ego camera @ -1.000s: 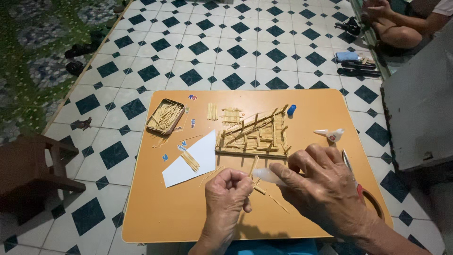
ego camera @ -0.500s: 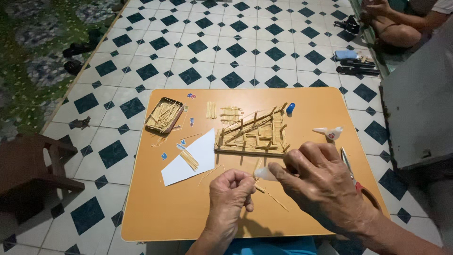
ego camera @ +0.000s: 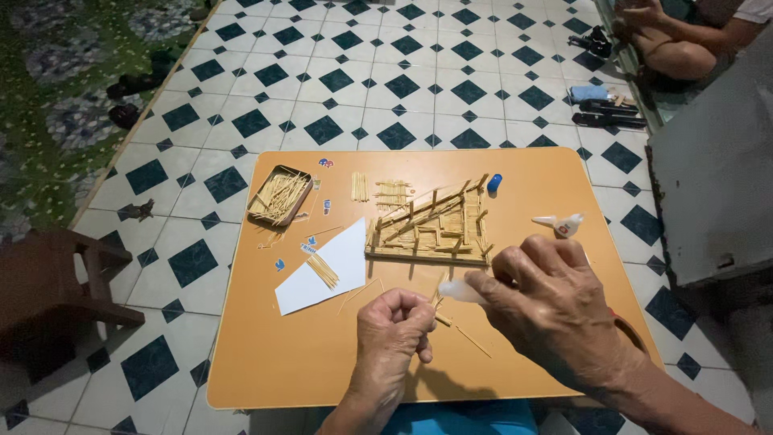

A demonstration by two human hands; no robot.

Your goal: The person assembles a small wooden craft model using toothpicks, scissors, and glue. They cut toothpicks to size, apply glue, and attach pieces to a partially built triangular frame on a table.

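We are curling our left hand (ego camera: 394, 326) around a thin stick (ego camera: 441, 319) mostly hidden by fingers, while our right hand (ego camera: 555, 306) is pinching a translucent glue tube (ego camera: 460, 291) over the table (ego camera: 322, 354), its body hidden.

On a low orange table (ego camera: 266, 354), the left hand (ego camera: 394, 330) is curled around thin wooden sticks while the right hand (ego camera: 555, 310) pinches a small translucent glue tube (ego camera: 460, 291) just beside it; a flat stick-built wooden frame (ego camera: 431, 227), white paper sheet (ego camera: 322, 270) and metal tin of sticks (ego camera: 280, 196) lie beyond
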